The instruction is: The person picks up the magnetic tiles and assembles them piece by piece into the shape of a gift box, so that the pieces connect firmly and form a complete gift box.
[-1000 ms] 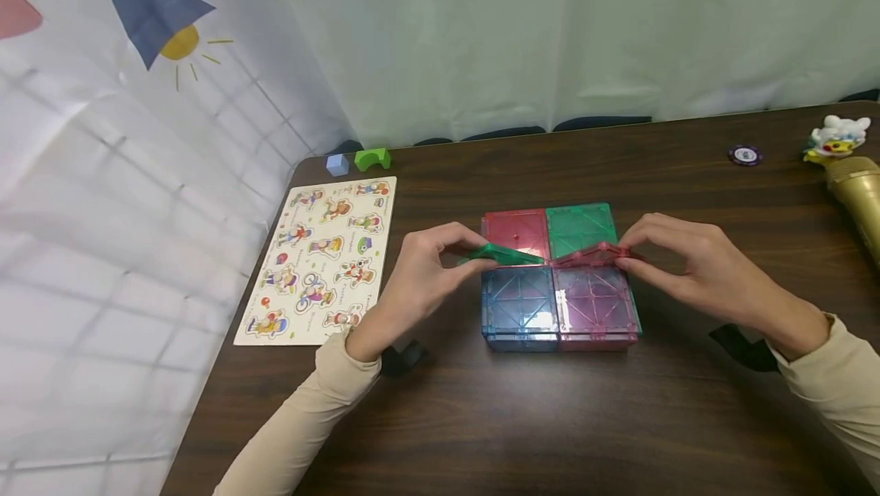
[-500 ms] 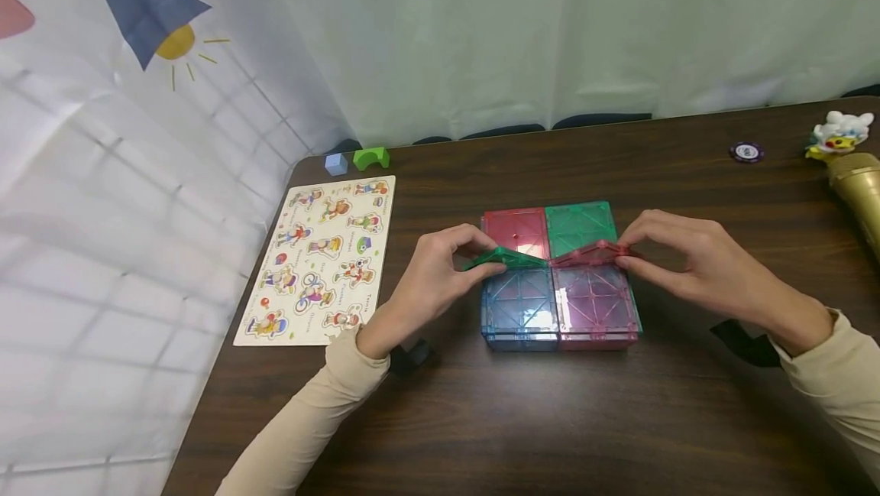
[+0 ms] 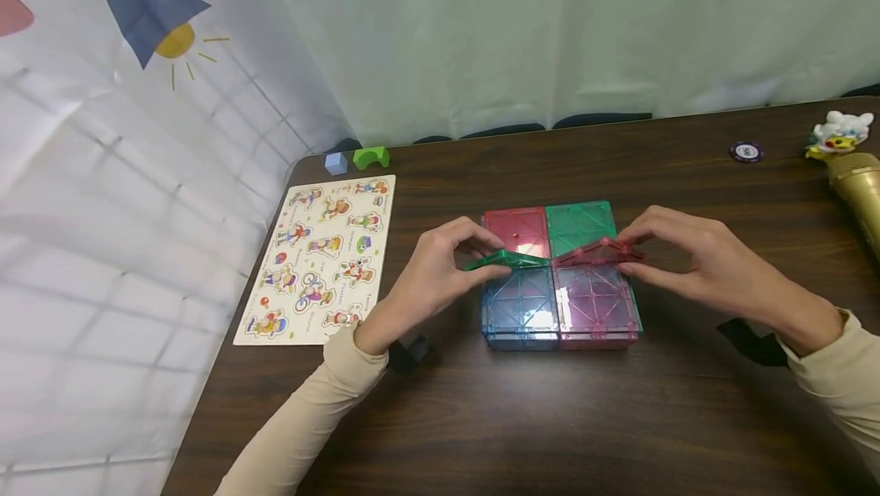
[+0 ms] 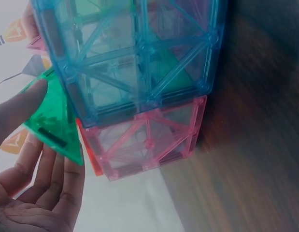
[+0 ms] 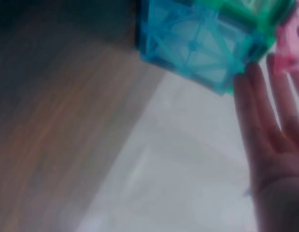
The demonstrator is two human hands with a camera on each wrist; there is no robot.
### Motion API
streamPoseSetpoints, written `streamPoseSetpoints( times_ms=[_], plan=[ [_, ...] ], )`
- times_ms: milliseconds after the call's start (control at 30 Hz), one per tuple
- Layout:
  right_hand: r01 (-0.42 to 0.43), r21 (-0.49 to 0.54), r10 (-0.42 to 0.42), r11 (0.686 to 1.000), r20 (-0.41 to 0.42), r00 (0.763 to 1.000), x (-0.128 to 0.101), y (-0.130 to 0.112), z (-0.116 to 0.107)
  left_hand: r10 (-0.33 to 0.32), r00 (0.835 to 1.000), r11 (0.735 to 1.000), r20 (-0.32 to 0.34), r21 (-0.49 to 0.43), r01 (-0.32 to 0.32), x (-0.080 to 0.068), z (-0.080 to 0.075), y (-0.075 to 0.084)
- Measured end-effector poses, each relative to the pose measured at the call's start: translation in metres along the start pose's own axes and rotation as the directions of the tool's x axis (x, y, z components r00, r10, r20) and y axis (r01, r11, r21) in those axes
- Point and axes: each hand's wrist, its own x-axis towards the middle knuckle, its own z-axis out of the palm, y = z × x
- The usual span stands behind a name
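Green triangle tile point(image 3: 505, 259): pinched by left hand point(image 3: 429, 267) atop tile box point(image 3: 560, 305), mid-counter.
Red triangle tile point(image 3: 596, 251): pinched by right hand point(image 3: 694, 259), tips touching green one.
Puzzle board point(image 3: 323, 259): near counter's left edge.

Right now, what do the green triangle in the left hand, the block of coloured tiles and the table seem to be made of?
Green triangle: translucent plastic, glossy; light passes through it.
Block of coloured tiles: likewise clear tinted plastic, with moulded ribs showing inside each square.
Table: dark wood or wood-look laminate; grain lines show, but which one is unclear.
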Motion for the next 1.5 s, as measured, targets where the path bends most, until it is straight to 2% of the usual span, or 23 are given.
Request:
streamPoseSetpoints(
  times_ms=[100,200,267,333,400,500,533,567,600,667,733,767,867,1033,1300,1400,1500],
  plan=[
    [-0.048,-0.024,0.048,0.999,-0.003,0.999,-0.002,-0.003,-0.003,0.012,1.0,1.0,-0.015,0.009,-0.012,-0.002,-0.003,0.001],
    [-0.145,-0.052,0.144,0.988,-0.018,0.989,-0.01,-0.004,-0.007,-0.01,0.998,1.0,-0.063,0.019,0.011,-0.01,-0.01,0.001],
    [-0.242,-0.069,0.242,0.968,-0.01,0.97,-0.021,-0.001,-0.011,-0.062,0.994,0.998,-0.093,0.006,0.063,-0.018,-0.016,0.001],
    [-0.324,-0.102,0.328,0.941,0.031,0.944,-0.035,0.005,-0.015,-0.148,0.985,0.989,-0.084,-0.031,0.146,-0.03,-0.018,0.0],
    [-0.369,-0.138,0.384,0.919,0.101,0.918,-0.049,0.011,-0.015,-0.25,0.968,0.966,-0.018,-0.073,0.248,-0.044,-0.017,-0.002],
    [-0.382,-0.167,0.414,0.909,0.25,0.875,-0.067,0.014,-0.007,-0.368,0.918,0.92,0.15,-0.088,0.383,-0.062,-0.004,-0.006],
    [-0.387,-0.16,0.418,0.908,0.288,0.862,-0.071,0.012,-0.002,-0.391,0.898,0.907,0.2,-0.079,0.413,-0.067,0.003,-0.007],
    [-0.4,-0.145,0.426,0.905,0.323,0.845,-0.073,0.01,0.002,-0.398,0.886,0.901,0.24,-0.08,0.426,-0.07,0.01,-0.009],
    [-0.42,-0.128,0.437,0.898,0.352,0.828,-0.075,0.006,0.006,-0.392,0.881,0.901,0.265,-0.083,0.426,-0.071,0.017,-0.01],
    [-0.454,-0.087,0.45,0.887,0.387,0.805,-0.076,-0.001,0.015,-0.368,0.888,0.909,0.276,-0.097,0.406,-0.069,0.03,-0.012],
    [-0.513,-0.032,0.478,0.858,0.414,0.774,-0.072,-0.008,0.022,-0.34,0.907,0.918,0.25,-0.121,0.377,-0.064,0.042,-0.015],
    [-0.531,-0.005,0.483,0.847,0.423,0.767,-0.069,-0.011,0.025,-0.325,0.918,0.924,0.23,-0.132,0.36,-0.06,0.046,-0.016],
    [-0.558,0.07,0.482,0.827,0.423,0.768,-0.057,-0.018,0.032,-0.293,0.94,0.943,0.174,-0.112,0.315,-0.051,0.056,-0.02],
    [-0.505,0.136,0.427,0.852,0.376,0.822,-0.038,-0.012,0.038,-0.242,0.964,0.966,0.115,-0.068,0.25,-0.033,0.059,-0.028],
    [-0.444,0.129,0.386,0.887,0.325,0.864,-0.011,0.024,0.033,-0.228,0.966,0.971,0.125,-0.036,0.235,0.018,0.05,-0.047],
    [-0.447,0.132,0.39,0.885,0.314,0.866,-0.002,0.038,0.031,-0.24,0.961,0.969,0.137,-0.02,0.245,0.036,0.048,-0.055],
    [-0.466,0.132,0.41,0.875,0.308,0.858,0.006,0.05,0.029,-0.251,0.958,0.966,0.139,-0.031,0.258,0.053,0.047,-0.062]
  ],
)
